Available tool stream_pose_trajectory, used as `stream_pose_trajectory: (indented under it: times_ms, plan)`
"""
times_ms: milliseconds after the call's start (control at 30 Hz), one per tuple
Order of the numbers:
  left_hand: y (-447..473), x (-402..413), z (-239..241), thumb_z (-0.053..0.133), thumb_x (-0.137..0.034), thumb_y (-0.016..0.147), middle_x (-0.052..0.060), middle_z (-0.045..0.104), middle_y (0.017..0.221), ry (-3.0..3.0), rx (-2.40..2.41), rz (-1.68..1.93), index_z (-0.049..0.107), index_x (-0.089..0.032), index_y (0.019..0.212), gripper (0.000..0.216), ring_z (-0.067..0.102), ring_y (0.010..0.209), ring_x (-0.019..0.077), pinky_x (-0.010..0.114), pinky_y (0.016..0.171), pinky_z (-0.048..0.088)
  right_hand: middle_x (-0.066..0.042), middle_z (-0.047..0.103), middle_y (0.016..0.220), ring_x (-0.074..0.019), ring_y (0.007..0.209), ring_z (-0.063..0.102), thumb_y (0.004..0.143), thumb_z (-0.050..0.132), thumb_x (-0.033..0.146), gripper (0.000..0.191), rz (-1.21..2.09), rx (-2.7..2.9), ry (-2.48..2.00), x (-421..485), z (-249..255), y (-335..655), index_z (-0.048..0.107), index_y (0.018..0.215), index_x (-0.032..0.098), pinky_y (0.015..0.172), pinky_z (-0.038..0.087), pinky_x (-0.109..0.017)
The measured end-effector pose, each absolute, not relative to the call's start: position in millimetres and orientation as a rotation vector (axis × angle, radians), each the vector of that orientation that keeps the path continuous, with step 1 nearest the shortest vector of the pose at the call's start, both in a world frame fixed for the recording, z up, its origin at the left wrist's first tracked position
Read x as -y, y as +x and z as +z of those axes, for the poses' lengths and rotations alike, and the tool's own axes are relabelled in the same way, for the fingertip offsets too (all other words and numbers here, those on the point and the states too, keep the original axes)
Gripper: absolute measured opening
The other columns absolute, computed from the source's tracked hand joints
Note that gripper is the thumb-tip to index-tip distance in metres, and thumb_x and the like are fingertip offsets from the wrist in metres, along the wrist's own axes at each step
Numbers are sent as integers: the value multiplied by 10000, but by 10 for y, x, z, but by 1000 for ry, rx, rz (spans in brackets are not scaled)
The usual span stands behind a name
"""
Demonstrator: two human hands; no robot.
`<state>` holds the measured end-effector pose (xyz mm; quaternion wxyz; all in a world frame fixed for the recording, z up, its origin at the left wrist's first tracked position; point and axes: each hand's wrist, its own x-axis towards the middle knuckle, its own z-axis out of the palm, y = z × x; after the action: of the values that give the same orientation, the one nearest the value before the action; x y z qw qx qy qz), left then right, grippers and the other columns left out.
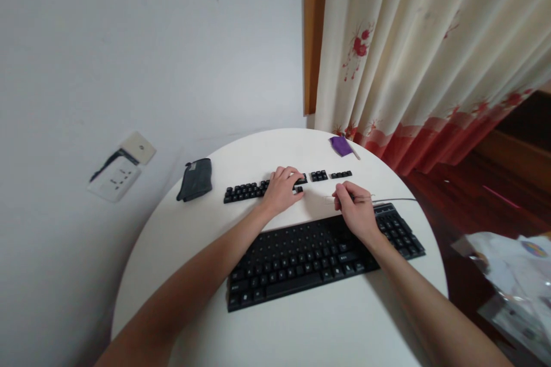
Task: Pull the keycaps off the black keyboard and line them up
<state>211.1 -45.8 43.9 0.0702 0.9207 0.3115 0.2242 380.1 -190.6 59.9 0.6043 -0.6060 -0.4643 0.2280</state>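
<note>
Keyboard (301,258), black and full-size, is the biggest thing on your round white counter (327,327); it lies slanted across the near half, its right end farther from you than its left. The key legends are too small to read. Behind the counter on the right hangs a cream curtain (430,40) with red flowers and a red hem, and low at the right edge lies clear plastic packaging (512,275) bearing a round coloured mark whose lettering is too blurred to make out. Your left hand (282,186) reaches past the keyboard's far edge and rests on a row of loose keycaps (245,190), fingers curled down over the row's right end; you cannot tell whether its grip is clamped on a cap or only touching. Your right hand (355,212) sits just above the keyboard's far edge, its grip pinched together on a thin wire (394,199) that runs out to the right. A dark grey pouch (196,179) lies at the counter's far left rim, with a small label you cannot read. On the wall to the left is a white socket plate (115,180). Two shorter groups of caps (319,175) continue the row to the right, apart from your hand. A small purple piece (341,145) lies at the far rim, near the curtain.
</note>
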Motion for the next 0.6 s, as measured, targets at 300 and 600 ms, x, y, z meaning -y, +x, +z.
stream_pose_trajectory:
  times_ms: [300,600]
  plan:
    - [2124,468,427,725,-276,758,74,530,1288,2778,-1073,678,596,-258,1228,488,422,1169,310,451,944,365,29,526,500,-127,478,453,943,523,433,382,521,1093,-1402,1904,591,3796,582,647,198,516,363,-265]
    - [2097,448,421,732,-298,753,74,522,1289,2776,-1088,681,586,-259,1238,508,422,1169,310,451,953,359,29,525,495,-127,478,456,943,522,433,385,522,1097,-1409,1901,601,3800,581,644,197,519,366,-266]
